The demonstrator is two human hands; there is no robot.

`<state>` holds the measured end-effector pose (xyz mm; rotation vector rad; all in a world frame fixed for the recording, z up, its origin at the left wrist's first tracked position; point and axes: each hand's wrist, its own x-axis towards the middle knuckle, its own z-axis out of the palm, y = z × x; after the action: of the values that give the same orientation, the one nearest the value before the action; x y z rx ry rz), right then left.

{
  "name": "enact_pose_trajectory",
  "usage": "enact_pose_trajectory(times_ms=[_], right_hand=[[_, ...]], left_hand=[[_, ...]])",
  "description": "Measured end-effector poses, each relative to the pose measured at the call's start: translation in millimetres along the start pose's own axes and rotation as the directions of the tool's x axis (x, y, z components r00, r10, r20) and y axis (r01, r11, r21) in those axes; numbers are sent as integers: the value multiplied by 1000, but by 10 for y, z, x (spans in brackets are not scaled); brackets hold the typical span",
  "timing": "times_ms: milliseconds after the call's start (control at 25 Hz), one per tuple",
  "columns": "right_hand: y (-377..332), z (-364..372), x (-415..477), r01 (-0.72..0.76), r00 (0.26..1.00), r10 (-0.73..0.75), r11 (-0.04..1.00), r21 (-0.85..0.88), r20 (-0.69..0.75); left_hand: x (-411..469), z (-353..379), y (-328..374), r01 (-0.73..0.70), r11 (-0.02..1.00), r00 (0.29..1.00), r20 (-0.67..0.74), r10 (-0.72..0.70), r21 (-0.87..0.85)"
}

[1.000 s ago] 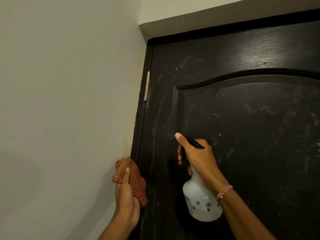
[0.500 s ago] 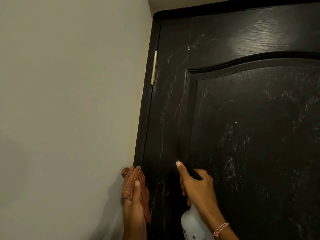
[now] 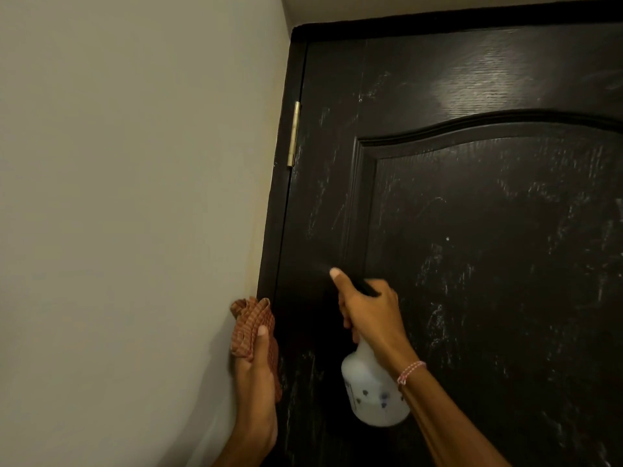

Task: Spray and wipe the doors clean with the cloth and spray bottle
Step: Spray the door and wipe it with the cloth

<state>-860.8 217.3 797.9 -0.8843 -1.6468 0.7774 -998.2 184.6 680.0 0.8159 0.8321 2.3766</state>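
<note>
A black wooden door [image 3: 472, 230] with an arched raised panel fills the right side; pale smears and streaks cover its surface. My right hand [image 3: 371, 315] grips the black trigger head of a white translucent spray bottle [image 3: 374, 392], held close to the door's left stile with the nozzle aimed up and left; a faint mist shows by my thumb. My left hand [image 3: 256, 382] holds a bunched red-brown checked cloth [image 3: 251, 323] at the door frame's left edge, beside the wall.
A plain pale wall [image 3: 135, 214] takes up the left half. A brass hinge [image 3: 294, 134] sits on the door's left edge near the top. The black door frame [image 3: 438, 23] runs across the top under the ceiling.
The view has tilted back up a little, so both hands and the bottle sit higher in frame than half a second ago. A faint spray now shows at the nozzle.
</note>
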Motion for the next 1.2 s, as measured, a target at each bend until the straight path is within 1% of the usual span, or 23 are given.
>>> enact_pose_trajectory(times_ms=[120, 240, 320, 400, 520, 680, 840, 920, 1040, 1120, 1200], right_hand=[[-394, -147, 273, 69, 998, -69, 997, 43, 11], [-708, -274, 514, 96, 995, -94, 993, 64, -34], [-816, -320, 612, 103, 994, -101, 994, 45, -44], [-876, -360, 677, 145, 989, -145, 989, 32, -5], [-997, -419, 755, 199, 978, -201, 979, 40, 48], [-1107, -447, 864, 186, 983, -186, 983, 5, -6], [-1248, -474, 984, 256, 967, -256, 967, -1, 1], [-1365, -475, 1061, 272, 962, -272, 962, 8, -12], [-1519, -450, 1176, 235, 970, -233, 972, 13, -66], [-1616, -453, 1248, 224, 973, -222, 974, 25, -57], [-1711, -478, 1313, 236, 971, -233, 969, 74, -47]], left_hand=[[195, 183, 109, -111, 994, 994, 21, 111, 5], [381, 408, 195, -163, 986, 986, 42, 162, 35], [441, 565, 203, -167, 985, 985, 57, 165, 49], [427, 689, 191, -162, 986, 984, 82, 157, 51], [412, 816, 128, -103, 994, 992, 81, 100, 39], [539, 960, 131, -66, 997, 994, 95, 62, 46], [764, 1103, 310, -123, 992, 981, 158, 115, 41], [862, 1161, 356, -144, 989, 977, 166, 137, 33], [929, 1197, 346, -118, 993, 980, 167, 111, 31], [945, 1199, 348, -111, 993, 979, 176, 103, 35], [962, 1209, 395, -124, 991, 975, 193, 113, 43]])
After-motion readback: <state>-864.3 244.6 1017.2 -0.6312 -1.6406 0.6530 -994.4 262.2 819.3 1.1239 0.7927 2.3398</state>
